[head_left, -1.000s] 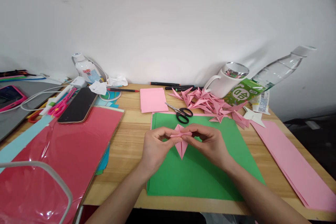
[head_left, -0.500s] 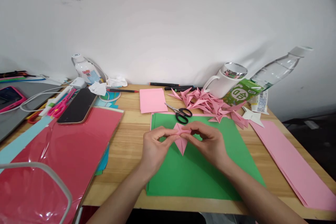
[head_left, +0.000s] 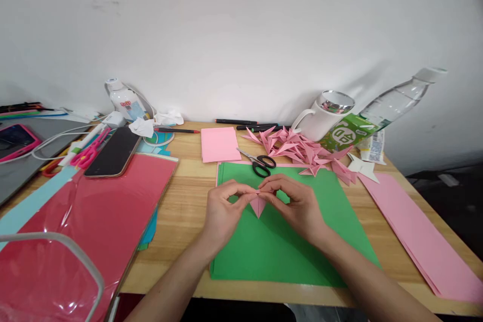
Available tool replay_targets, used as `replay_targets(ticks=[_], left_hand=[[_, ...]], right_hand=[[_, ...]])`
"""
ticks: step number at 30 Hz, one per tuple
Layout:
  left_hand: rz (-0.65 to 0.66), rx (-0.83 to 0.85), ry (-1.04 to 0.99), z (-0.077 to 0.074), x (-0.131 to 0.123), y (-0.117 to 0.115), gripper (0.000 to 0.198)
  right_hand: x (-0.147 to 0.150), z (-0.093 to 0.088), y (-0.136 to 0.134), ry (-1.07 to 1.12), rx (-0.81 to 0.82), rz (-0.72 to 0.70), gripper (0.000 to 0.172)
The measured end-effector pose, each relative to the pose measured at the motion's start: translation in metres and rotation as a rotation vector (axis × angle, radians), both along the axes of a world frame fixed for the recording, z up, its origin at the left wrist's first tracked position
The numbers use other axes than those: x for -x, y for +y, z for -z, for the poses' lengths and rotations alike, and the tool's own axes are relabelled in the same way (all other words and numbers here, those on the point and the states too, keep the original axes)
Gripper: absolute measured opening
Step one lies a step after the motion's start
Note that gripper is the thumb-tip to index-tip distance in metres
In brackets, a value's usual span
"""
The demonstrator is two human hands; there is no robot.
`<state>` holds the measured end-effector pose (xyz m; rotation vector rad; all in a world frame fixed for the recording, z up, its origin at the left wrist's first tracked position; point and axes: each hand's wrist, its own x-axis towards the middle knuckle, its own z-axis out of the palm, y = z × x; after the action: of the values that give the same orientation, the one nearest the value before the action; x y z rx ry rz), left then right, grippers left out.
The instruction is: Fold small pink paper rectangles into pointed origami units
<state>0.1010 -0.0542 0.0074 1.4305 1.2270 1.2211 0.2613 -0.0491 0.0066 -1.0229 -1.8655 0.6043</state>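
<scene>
Between my two hands is a small folded pink paper [head_left: 258,206], its pointed end hanging toward me over green paper sheets [head_left: 294,251]. My left hand [head_left: 226,211] pinches its left side with thumb and forefinger. On the other side my right hand [head_left: 298,206] is closed on it the same way, fingertips almost meeting the left ones. The upper part of the folded paper is mostly covered by fingers. Just beyond the hands lie black-handled scissors [head_left: 261,165], blades pointing to the upper left.
Behind the green sheets are a stack of pink squares [head_left: 219,145] and a pile of folded pink pieces [head_left: 294,146]. A white mug [head_left: 319,121] and a tilted bottle [head_left: 400,95] stand at back right. Pink strips [head_left: 422,236] lie right; a phone [head_left: 113,153] rests left on a red packet [head_left: 109,211].
The top point of the pink paper, raised above my fingers before, has folded down out of sight. Less of the lower point shows. Both hands stay in nearly the same place.
</scene>
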Motion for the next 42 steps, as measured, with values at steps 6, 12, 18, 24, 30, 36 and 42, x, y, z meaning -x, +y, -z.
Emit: replay_targets(ticks=[6, 12, 18, 24, 30, 36, 42], left_hand=[[0.042, 0.044, -0.043, 0.0027, -0.0002, 0.0010, 0.008], [0.063, 0.196, -0.108, -0.0016, -0.0023, -0.0008, 0.011], [0.054, 0.239, -0.162, -0.0032, -0.0004, 0.0022, 0.021], [0.063, 0.350, -0.338, 0.0006, 0.0001, 0.0038, 0.022], [0.034, 0.369, -0.389, 0.0046, 0.0006, 0.0039, 0.020], [0.098, 0.386, -0.343, 0.0054, 0.0018, 0.0043, 0.019], [0.079, 0.302, -0.274, 0.0031, 0.0025, 0.0035, 0.018]], right_hand=[[-0.0012, -0.0001, -0.0016, -0.099, -0.059, 0.028, 0.010], [-0.0035, 0.0005, -0.0034, 0.076, 0.090, 0.074, 0.013], [-0.0042, -0.0002, 0.0000, 0.220, 0.349, 0.083, 0.016], [-0.0036, 0.0005, -0.0012, 0.329, 0.506, 0.072, 0.019], [-0.0017, 0.0007, 0.0013, 0.313, 0.619, -0.011, 0.024], [-0.0035, 0.0018, 0.0047, 0.231, 0.672, -0.067, 0.029], [-0.0045, 0.0001, 0.0039, 0.266, 0.632, -0.051, 0.029]])
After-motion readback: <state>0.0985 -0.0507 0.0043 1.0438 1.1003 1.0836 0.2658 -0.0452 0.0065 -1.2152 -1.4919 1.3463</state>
